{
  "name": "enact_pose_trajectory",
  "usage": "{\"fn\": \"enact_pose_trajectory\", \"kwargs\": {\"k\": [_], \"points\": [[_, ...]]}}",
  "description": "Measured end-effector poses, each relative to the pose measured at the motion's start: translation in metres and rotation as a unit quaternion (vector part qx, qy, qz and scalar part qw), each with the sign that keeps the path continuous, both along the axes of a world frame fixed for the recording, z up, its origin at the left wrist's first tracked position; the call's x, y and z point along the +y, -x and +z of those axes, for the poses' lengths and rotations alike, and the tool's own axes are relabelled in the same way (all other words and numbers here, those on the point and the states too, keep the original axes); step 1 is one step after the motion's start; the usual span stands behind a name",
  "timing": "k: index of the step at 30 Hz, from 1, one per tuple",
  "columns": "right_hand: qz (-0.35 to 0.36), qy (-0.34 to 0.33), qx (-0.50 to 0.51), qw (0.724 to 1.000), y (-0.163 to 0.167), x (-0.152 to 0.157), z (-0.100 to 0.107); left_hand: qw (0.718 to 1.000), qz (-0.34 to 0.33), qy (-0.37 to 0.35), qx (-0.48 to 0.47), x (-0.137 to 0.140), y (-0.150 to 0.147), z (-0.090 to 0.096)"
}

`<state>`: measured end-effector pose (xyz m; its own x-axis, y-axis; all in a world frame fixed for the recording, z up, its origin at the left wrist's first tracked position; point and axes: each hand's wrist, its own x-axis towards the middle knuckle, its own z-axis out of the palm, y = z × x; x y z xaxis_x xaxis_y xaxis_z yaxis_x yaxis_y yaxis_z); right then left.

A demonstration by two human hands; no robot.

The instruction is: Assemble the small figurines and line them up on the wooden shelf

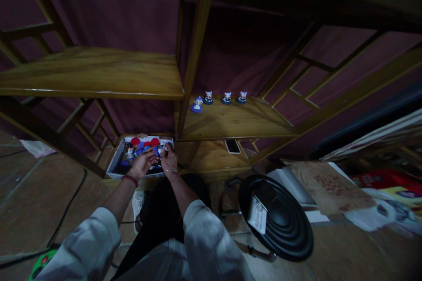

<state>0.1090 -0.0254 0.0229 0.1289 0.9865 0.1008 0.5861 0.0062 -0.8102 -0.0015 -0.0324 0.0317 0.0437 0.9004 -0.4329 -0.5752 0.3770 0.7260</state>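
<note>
Over a white box on the bottom shelf, my two hands meet at a small figurine with a purple base. My left hand, with a red bead bracelet, pinches the base side with its fingertips. From the other side my right hand grips the figurine, its fingers partly hiding it. Several more small figurines lie in the box, along with red discs and purple pieces. On the shelf to the right stand a purple-based figurine and three dark-based figurines, all upright.
The wooden shelf unit has an upright post right of the box. A phone lies on the lower right shelf. A black round stool holding a clear box stands right of my legs. Cables cross the floor at left.
</note>
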Motion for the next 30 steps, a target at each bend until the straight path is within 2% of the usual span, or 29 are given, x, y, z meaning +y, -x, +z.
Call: {"fn": "enact_pose_trajectory", "kwargs": {"k": [14,30], "points": [[0.007,-0.045,0.050,0.998,-0.0010,0.0014,-0.0074,1.000,0.012,0.016,0.003,0.0011,0.0001,-0.0028],[0.012,-0.031,0.079,0.996,-0.0011,0.0014,-0.0068,1.000,0.004,0.019,0.001,0.0017,0.0000,-0.0038]]}}
